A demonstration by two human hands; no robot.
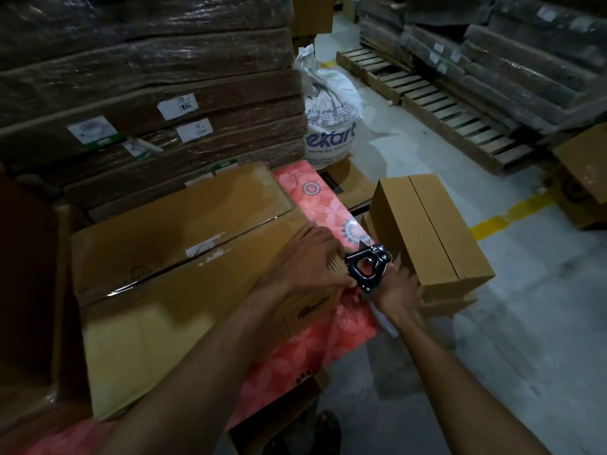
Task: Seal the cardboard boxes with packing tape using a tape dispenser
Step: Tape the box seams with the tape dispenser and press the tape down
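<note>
while palm-down on box (170, 257), left hand (308, 262) beside dispenser (356, 274)

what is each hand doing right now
Left hand: open, pressing flat on the large box.
Right hand: closed round the tape dispenser handle.

Taken from head height through one wide-angle lens. Tilted forward and down, close over the long cardboard box (157, 231) and the pink floral tablecloth (328, 208). Wide enough to catch wrapped pallet stacks (147, 77) behind and grey floor (525, 339) at right.

Dim, soft, wide-angle edge distortion
</note>
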